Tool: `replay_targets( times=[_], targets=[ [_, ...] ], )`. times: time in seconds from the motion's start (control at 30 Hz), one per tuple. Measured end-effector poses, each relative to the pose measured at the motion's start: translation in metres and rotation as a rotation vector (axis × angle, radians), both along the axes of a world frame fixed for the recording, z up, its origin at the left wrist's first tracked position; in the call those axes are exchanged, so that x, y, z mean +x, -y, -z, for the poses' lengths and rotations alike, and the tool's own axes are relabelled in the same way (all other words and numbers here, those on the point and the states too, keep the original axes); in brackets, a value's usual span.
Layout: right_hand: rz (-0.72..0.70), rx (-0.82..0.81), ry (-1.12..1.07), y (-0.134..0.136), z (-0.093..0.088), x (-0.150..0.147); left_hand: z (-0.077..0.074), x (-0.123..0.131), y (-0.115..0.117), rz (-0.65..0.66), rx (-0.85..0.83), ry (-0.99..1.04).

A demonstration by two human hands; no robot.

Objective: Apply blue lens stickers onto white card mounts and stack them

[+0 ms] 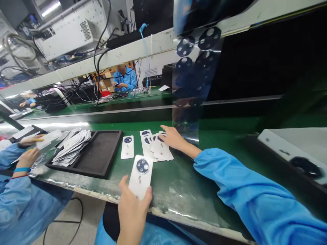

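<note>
Near the front edge of the bench, my left hand grips a white phone back cover by its lower sides. A dark round camera panel with several holes sits at the cover's top. Beyond it, my right hand reaches over a loose pile of similar white covers, its fingers stretched out at the pile's upper end. I cannot tell whether its fingertips touch the top cover. One single cover lies flat on the green mat, left of the pile.
A black tray at left holds a heap of white covers. A co-worker's hands work beside it. A clear strip of dark camera panels hangs behind my right hand. A tilted box stands at right.
</note>
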State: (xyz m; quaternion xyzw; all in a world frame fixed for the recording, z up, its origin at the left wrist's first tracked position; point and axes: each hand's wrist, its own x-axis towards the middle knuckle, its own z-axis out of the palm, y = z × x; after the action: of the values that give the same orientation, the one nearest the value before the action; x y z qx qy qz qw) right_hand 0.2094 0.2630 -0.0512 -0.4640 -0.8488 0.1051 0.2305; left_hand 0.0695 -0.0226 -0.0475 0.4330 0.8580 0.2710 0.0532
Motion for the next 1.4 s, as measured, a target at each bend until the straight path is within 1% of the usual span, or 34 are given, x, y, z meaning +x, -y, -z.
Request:
replay_targets(
  times=[0.03,0.07,0.1,0.17,0.2,0.27,0.37,0.43,0.53,0.63,0.7,0.8,0.87,1.0,1.17,1.27,1.4],
  targets=[
    [0.016,-0.007,-0.001,-0.01,0.006,0.006,-0.009,0.006,-0.014,0.05,-0.036,0.014],
    [0.024,-0.013,0.0,-0.017,0.012,0.011,-0.017,0.013,-0.031,0.114,-0.091,-0.05],
    [0.028,-0.017,0.001,-0.021,0.018,0.014,-0.023,0.019,-0.05,0.178,-0.135,-0.174],
    [0.035,-0.016,-0.003,-0.022,0.028,0.016,-0.028,0.031,-0.087,0.197,-0.16,-0.28],
    [0.037,-0.014,-0.009,-0.022,0.031,0.016,-0.026,0.036,-0.103,0.195,-0.169,-0.319],
    [0.035,-0.012,-0.02,-0.019,0.035,0.015,-0.016,0.043,-0.128,0.184,-0.176,-0.37],
    [0.015,-0.026,-0.031,-0.018,0.033,0.01,0.005,0.049,-0.146,0.191,-0.166,-0.412],
    [-0.022,-0.044,-0.027,-0.02,0.029,0.002,0.017,0.051,-0.151,0.205,-0.156,-0.414],
    [-0.074,-0.068,-0.008,-0.028,0.018,-0.02,0.027,0.051,-0.152,0.219,-0.139,-0.404],
    [-0.112,-0.09,0.007,-0.041,0.009,-0.051,0.032,0.049,-0.153,0.219,-0.124,-0.402],
    [-0.141,-0.124,0.02,-0.047,0.006,-0.07,0.034,0.048,-0.154,0.22,-0.112,-0.407],
    [-0.166,-0.154,0.034,-0.049,0.005,-0.087,0.036,0.047,-0.155,0.231,-0.076,-0.415],
    [-0.175,-0.142,0.029,-0.047,0.004,-0.088,0.037,0.046,-0.155,0.236,-0.042,-0.415],
    [-0.174,-0.11,0.02,-0.038,-0.001,-0.082,0.041,0.045,-0.158,0.228,0.086,-0.388],
    [-0.111,-0.1,0.035,-0.025,-0.017,-0.078,0.047,0.044,-0.163,0.205,0.199,-0.369],
    [-0.075,-0.131,0.055,-0.016,-0.035,-0.072,0.049,0.043,-0.165,0.196,0.283,-0.353],
    [-0.094,-0.129,0.036,0.01,-0.075,-0.055,0.045,0.044,-0.164,0.217,0.434,-0.302]
  ],
)
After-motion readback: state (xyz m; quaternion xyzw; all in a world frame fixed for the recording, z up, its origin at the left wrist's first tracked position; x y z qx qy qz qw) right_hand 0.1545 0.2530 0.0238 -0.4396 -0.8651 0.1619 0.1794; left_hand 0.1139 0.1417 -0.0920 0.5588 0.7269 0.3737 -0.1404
